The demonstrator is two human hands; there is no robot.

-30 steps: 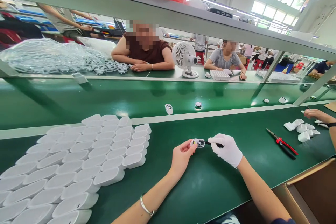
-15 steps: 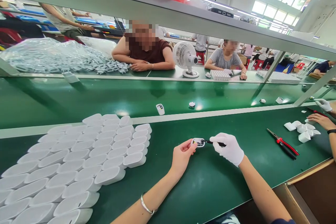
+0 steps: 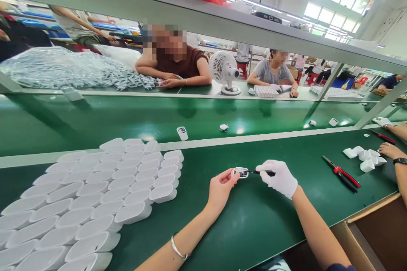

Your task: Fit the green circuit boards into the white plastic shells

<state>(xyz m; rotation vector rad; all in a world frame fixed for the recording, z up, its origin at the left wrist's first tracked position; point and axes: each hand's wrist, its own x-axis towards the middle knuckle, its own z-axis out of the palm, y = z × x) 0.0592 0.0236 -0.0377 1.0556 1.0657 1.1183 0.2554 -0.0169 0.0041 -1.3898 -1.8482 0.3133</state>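
My left hand [image 3: 221, 187], bare, pinches a small white plastic housing [image 3: 244, 175] by its left end, with dark electronic parts showing in its open side. My right hand [image 3: 278, 178], in a white glove, is closed around slim black tweezers [image 3: 270, 173]. Their tip points left and reaches the right end of the housing; whether it touches the parts inside is too small to tell. Both hands are just above the green bench [image 3: 254, 216]. To their left, many white plastic shells [image 3: 132, 211] stand packed in rows.
Red-and-black long-nose pliers [image 3: 341, 173] lie on the right, near several white caps [image 3: 367, 159] and a co-worker's hands [image 3: 388, 151]. Behind a pale rail, the green belt [image 3: 152, 114] carries another housing [image 3: 182, 133] and a small round part [image 3: 224, 128]. A cardboard box [image 3: 375, 233] sits lower right.
The pieces on the belt have shifted left. My right hand has moved very slightly right with the tweezers; my left hand holds the housing in the same place. The co-worker's hands at right moved slightly.
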